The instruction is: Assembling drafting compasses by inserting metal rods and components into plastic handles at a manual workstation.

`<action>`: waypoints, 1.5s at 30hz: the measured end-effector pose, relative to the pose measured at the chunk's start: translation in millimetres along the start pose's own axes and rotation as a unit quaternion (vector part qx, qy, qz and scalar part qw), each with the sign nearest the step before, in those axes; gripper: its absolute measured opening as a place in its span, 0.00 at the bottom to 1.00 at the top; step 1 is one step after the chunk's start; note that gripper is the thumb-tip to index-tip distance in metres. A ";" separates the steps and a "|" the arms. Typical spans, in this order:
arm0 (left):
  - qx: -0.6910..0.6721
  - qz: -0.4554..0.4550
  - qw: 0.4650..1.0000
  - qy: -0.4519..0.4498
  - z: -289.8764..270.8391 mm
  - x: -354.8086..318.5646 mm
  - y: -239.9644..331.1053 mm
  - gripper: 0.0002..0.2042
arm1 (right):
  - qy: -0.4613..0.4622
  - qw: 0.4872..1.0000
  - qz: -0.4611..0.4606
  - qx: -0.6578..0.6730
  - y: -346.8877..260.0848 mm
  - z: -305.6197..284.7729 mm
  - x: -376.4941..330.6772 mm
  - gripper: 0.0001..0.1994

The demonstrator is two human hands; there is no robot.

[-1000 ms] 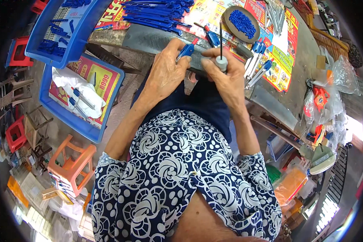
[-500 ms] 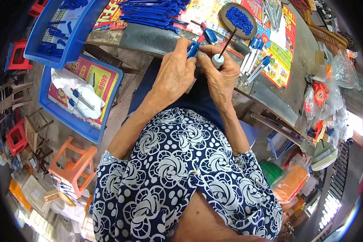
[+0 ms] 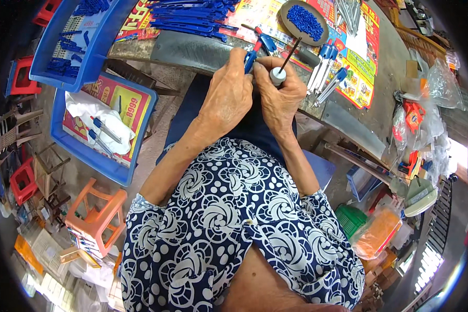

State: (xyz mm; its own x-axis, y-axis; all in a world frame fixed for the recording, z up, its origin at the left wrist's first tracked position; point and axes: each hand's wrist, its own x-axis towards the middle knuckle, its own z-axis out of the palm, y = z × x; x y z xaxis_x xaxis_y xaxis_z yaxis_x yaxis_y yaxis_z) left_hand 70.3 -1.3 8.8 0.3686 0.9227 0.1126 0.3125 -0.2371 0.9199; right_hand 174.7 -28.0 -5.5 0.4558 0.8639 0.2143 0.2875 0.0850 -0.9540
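My left hand (image 3: 226, 99) is closed, its thumb and fingers pinching a blue plastic piece (image 3: 249, 61) above the table's near edge. Close beside it, my right hand (image 3: 282, 99) is wrapped round a small screwdriver-like tool with a whitish rounded handle (image 3: 277, 76); its thin dark shaft points up and away. The fingertips of both hands nearly meet, and what lies between them is partly hidden. Just beyond, a blue piece with a red part (image 3: 267, 43) lies on the table. To the right lie several drawing compasses (image 3: 322, 65) with blue heads and silvery legs.
Blue plastic arms (image 3: 187, 21) are piled at the back, near an oval dish (image 3: 323, 37) of small blue parts. More metal legs (image 3: 347, 15) lie behind. At left are a blue crate (image 3: 91, 62) and a blue tray (image 3: 148, 130) with compasses on white cloth. An orange stool (image 3: 96, 218) stands below.
The view has shifted slightly. My left hand has turned the blue piece a little more upright, and my right hand has moved slightly with its tool. Both grips stay the same.
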 end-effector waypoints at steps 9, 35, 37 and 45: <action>-0.020 0.009 1.000 -0.007 -2.7 -0.7 1.4 0.11 | 0.022 0.994 -0.075 -0.080 -7.2 6.5 1.1 0.04; 0.116 0.038 0.990 0.075 -15.5 10.6 -19.3 0.10 | -0.080 0.944 0.202 0.248 -10.4 -20.1 5.6 0.05; 0.017 -0.020 0.998 0.058 -27.0 17.8 -13.3 0.10 | -0.070 0.949 0.205 0.231 -5.5 -25.5 7.1 0.04; -0.330 -0.108 0.935 -0.070 -12.0 15.0 -10.9 0.09 | -0.057 0.962 0.201 0.175 -2.1 -40.0 4.6 0.04</action>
State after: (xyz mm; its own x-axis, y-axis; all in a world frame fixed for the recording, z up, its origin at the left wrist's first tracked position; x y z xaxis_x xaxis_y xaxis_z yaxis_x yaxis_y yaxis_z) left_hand 61.9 18.7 4.9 0.4852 0.8675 -0.1098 -0.1985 0.2315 0.9524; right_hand 210.0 -44.1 5.9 0.3706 0.9086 -0.1925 -0.2030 -0.1230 -0.9714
